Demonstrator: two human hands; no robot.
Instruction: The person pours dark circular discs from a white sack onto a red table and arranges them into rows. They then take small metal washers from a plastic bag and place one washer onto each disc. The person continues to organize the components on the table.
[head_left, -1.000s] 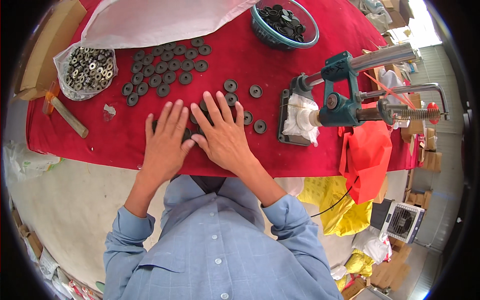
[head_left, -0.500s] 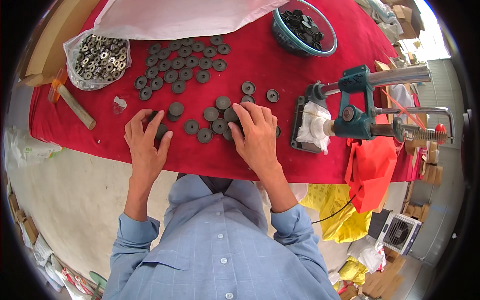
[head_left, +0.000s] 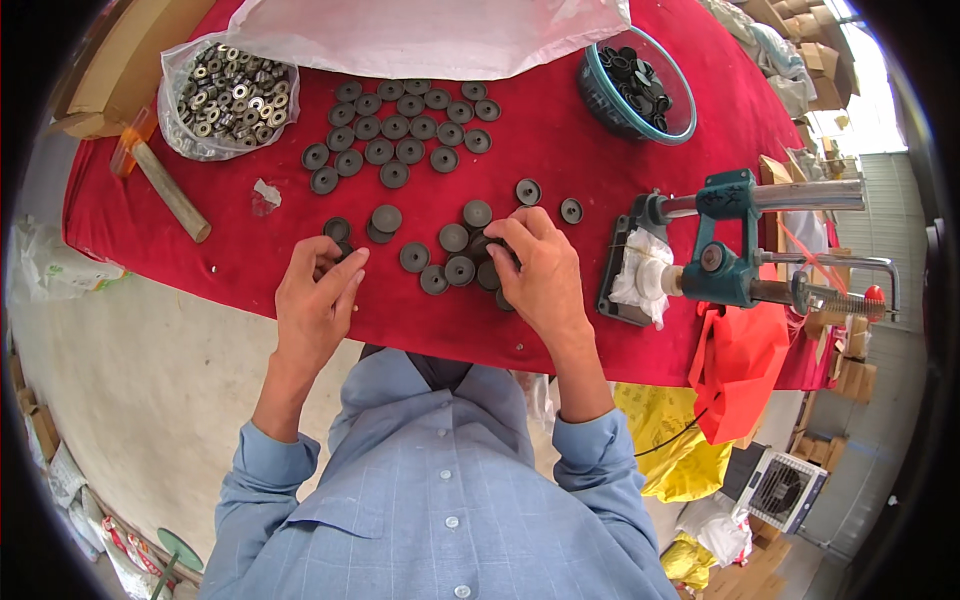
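Our left hand (head_left: 315,295) pinches a dark disc (head_left: 337,229); our right hand (head_left: 535,270) lies flat, fingers spread over the loose discs (head_left: 455,255) between both hands. A careless sweep could, we judge, roll discs off the tabletop (head_left: 230,250) edge just below.

A table draped in a red cloth (head_left: 250,235) carries everything, with a teal hand press (head_left: 725,250) at its right edge as the landmark. Left of the press lie loose dark discs (head_left: 460,268) near the front edge, and beyond them more discs in rows (head_left: 400,130). Behind the press stands a bowl (head_left: 637,88) of dark parts; far left of it lie a bag of metal rings (head_left: 225,92), a wooden stick (head_left: 170,190) and, along the far edge, a white sack (head_left: 430,35).
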